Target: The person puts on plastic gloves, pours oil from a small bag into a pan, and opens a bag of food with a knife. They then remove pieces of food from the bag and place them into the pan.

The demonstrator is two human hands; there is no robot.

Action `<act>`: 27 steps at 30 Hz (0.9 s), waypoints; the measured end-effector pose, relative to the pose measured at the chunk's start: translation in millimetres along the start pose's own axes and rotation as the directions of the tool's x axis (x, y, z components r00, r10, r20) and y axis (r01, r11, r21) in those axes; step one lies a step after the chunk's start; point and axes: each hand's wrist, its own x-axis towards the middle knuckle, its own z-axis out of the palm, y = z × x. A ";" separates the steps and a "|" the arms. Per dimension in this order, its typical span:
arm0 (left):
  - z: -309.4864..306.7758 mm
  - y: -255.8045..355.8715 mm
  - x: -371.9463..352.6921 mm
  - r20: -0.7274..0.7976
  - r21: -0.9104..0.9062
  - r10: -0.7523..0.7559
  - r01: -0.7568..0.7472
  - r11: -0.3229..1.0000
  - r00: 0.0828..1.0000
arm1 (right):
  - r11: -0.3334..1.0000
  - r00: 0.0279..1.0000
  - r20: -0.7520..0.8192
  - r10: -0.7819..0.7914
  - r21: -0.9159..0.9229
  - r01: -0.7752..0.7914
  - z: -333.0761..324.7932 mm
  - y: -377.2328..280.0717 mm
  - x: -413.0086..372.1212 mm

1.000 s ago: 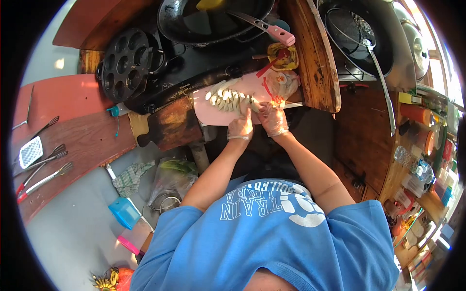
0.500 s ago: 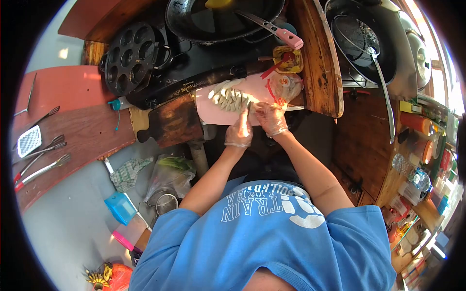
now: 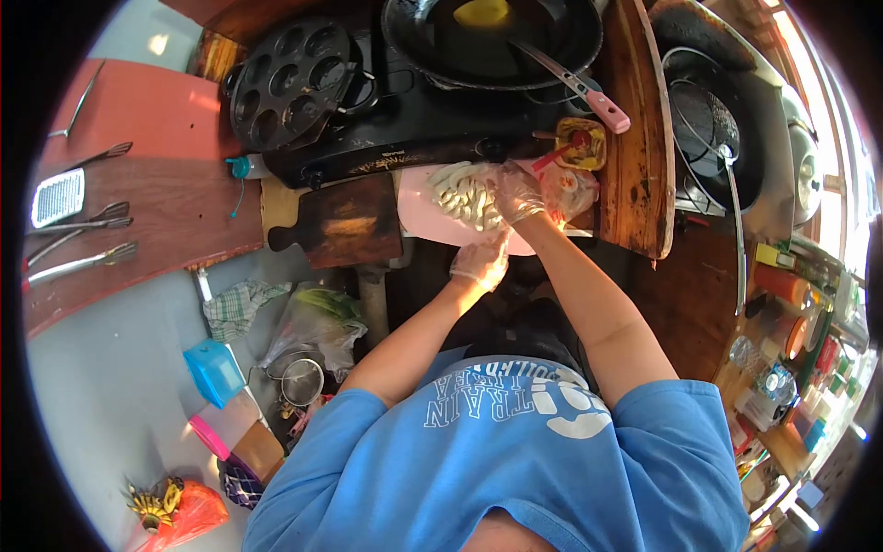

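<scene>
Many pale, elongated pieces [image 3: 467, 198] of food lie in overlapping rows on a pink cutting board [image 3: 423, 216]; their exact kind is not clear. My right hand [image 3: 520, 195], in a clear plastic glove, is over the right end of the rows. Its fingers are bent down against the pieces, and what they grip is hidden. My left hand [image 3: 482, 260], gloved the same way, is at the board's near edge, just below the right. Its fingers are closed together, and anything in them is too small to make out. Right of the pieces rests a clear plastic bag [image 3: 568, 191].
Behind the board stands a black stove [image 3: 395, 138] with a molded pan [image 3: 290, 83] and a wok [image 3: 405, 46] of oil; pink-handled tongs [image 3: 602, 106] lean on the wok. A yellow container [image 3: 589, 138] stands nearby. A dark wooden board [image 3: 349, 221] lies left.
My hands have separated: the right has moved up over the pale pieces, the left down to the board's near edge. The camera view has shifted, so the stove appears farther right.
</scene>
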 end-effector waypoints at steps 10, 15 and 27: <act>-9.1 -22.0 -11.3 0.026 0.032 -0.083 0.082 0.996 0.996 | 0.995 0.994 0.089 0.066 -0.079 -0.059 -32.5 -2.2 -25.2; -17.6 -17.3 -2.3 0.013 0.159 -0.134 0.131 0.979 0.991 | 0.552 0.885 0.198 0.421 0.719 -0.423 -5.6 21.3 -94.2; -5.7 -1.3 11.5 -0.094 0.163 0.076 -0.060 0.985 0.993 | -0.099 0.704 0.545 0.455 0.817 -0.568 6.3 18.3 -121.2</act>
